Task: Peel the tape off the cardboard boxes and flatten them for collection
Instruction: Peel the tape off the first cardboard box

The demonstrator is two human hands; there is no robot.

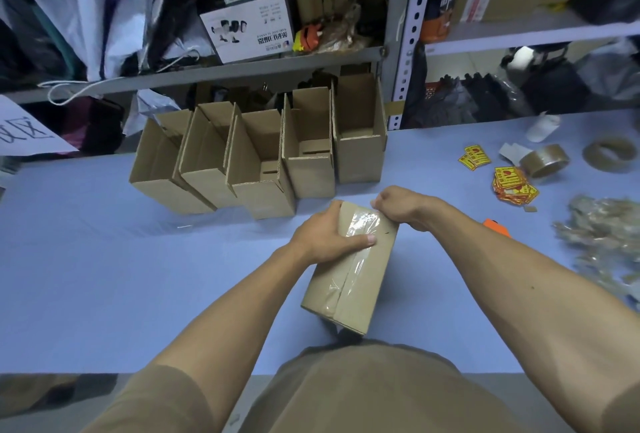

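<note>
A closed cardboard box (360,290) lies lengthwise in front of me on the blue table (104,277), with clear tape (358,225) running along its top seam. My left hand (329,235) grips the box's far left edge, thumb pressed on the tape. At the box's far end, my right hand (401,206) has its fingers pinched at the tape's edge. A row of several open, untaped cardboard boxes (263,159) stands behind it against the shelving.
To the right lie two rolls of brown tape (543,164), yellow and red stickers (512,183), an orange tool (497,226) and a heap of crumpled peeled tape (602,235). Metal shelving (401,34) packed with bags and boxes lines the back.
</note>
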